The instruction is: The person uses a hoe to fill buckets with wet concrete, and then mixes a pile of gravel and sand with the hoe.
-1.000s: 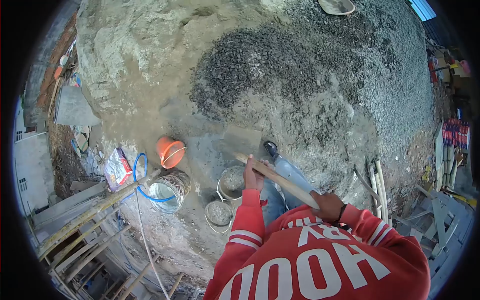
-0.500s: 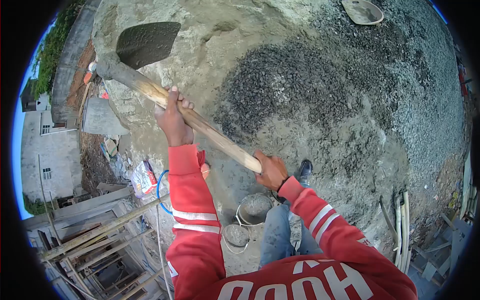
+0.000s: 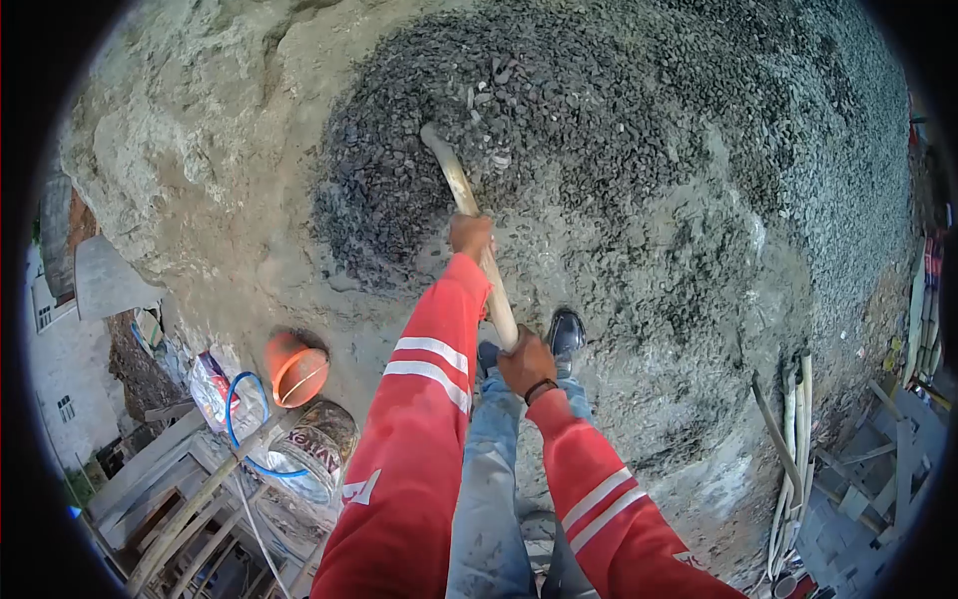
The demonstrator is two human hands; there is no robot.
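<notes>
Both my hands are closed around the wooden handle of a hoe (image 3: 495,290). My left hand (image 3: 471,236) grips it around the middle, and my right hand (image 3: 527,364) holds the near end, close above my shoes. The handle slants away toward the dark gravel pile (image 3: 389,180), its far end reaching over the stones. I cannot see the hoe's blade; it is hidden at the far end, in or behind the gravel. Grey, wet-looking sandy mix (image 3: 239,220) lies left of the pile.
An orange bucket (image 3: 299,371) lies tilted at the left beside a lettered pail (image 3: 321,444) and a blue hose (image 3: 232,404). Wooden framing (image 3: 190,509) fills the lower left. Pale poles (image 3: 798,429) lie at the right, below lighter gravel (image 3: 848,190). My shoe (image 3: 567,334) stands near the handle's end.
The hoe has swung from the upper left down into the dark gravel, and its blade has gone out of sight. Both hands keep their grip; the view has shifted too.
</notes>
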